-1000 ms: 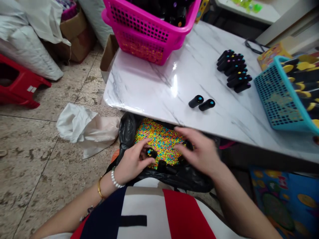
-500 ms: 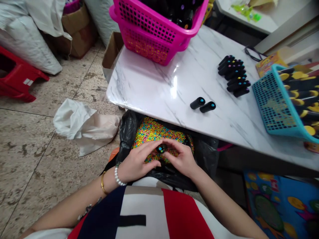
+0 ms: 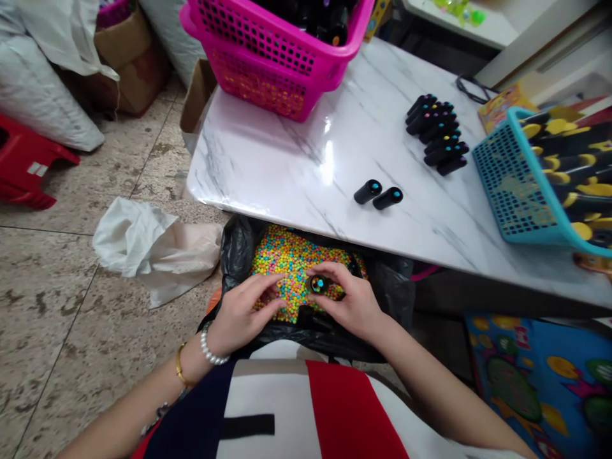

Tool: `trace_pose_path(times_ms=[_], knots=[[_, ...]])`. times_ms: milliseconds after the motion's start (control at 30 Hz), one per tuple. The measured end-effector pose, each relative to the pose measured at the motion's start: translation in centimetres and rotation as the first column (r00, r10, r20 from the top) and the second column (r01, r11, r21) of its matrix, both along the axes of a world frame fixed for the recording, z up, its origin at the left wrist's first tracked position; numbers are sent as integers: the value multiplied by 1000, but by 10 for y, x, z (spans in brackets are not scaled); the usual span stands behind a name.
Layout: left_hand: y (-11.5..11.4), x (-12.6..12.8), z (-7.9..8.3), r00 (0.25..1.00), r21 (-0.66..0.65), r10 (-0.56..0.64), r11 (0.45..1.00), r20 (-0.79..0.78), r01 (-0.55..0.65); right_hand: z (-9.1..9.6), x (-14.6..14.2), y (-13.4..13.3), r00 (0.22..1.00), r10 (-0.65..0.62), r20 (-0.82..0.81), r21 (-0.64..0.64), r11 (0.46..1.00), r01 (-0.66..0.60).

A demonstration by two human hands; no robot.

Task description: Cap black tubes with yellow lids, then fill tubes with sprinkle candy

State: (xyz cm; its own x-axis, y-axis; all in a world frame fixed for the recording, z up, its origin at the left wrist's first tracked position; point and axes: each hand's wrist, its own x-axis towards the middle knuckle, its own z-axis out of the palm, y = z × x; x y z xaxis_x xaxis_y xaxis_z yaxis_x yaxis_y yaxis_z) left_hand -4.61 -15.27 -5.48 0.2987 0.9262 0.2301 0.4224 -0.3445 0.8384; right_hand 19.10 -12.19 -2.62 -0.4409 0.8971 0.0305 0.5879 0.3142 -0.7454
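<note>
In my right hand (image 3: 352, 301) is a small black tube (image 3: 319, 284), pinched between thumb and fingers. Its open mouth faces up and shows coloured beads inside. My left hand (image 3: 249, 311) hovers to the left of it over the beads, thumb and fingers apart, holding nothing. Beneath both hands lies a mass of small yellow, pink, blue and orange beads (image 3: 282, 252) in a container lined with a black plastic bag (image 3: 235, 250). More black pieces (image 3: 315, 319) lie among the beads near my right hand, partly hidden.
On the marble-patterned table (image 3: 268, 172) stand two black tubes (image 3: 368, 191) and a cluster of several more (image 3: 437, 134). Stacked pink baskets (image 3: 268, 51) stand at the back; a blue basket (image 3: 519, 191) of black-and-yellow pieces is at right. A white sack (image 3: 143, 248) lies on the floor.
My left hand has moved away leftward from the tube and its fingers have spread. The tube stays in my right hand, slightly further right. The view has shifted a little.
</note>
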Motion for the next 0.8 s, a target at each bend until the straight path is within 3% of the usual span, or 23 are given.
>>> trace_pose_path(times_ms=[133, 233, 400, 500, 600, 667, 800], knots=[[1, -4, -4, 997, 34, 48, 998, -65, -46, 16, 5, 0, 998, -44, 54, 187, 982, 33], [9, 2, -8, 976, 103, 49, 994, -210, -27, 34, 17, 5, 983, -177, 50, 302, 941, 154], [20, 10, -14, 902, 27, -69, 996, -425, 88, 49, 72, 48, 837, -547, -8, 466, 739, 487], [18, 10, -15, 895, 19, -103, 992, -433, 123, 48, 103, 84, 790, -613, -5, 514, 676, 528], [14, 9, -17, 899, 49, -95, 991, -427, 128, 53, 107, 92, 780, -625, 22, 592, 637, 494], [13, 8, -19, 902, 76, -75, 990, -425, 118, 57, 97, 79, 808, -587, 41, 635, 640, 433], [13, 7, -20, 908, 101, -67, 988, -414, 118, 59, 69, 38, 930, -327, 167, 556, 810, 185]])
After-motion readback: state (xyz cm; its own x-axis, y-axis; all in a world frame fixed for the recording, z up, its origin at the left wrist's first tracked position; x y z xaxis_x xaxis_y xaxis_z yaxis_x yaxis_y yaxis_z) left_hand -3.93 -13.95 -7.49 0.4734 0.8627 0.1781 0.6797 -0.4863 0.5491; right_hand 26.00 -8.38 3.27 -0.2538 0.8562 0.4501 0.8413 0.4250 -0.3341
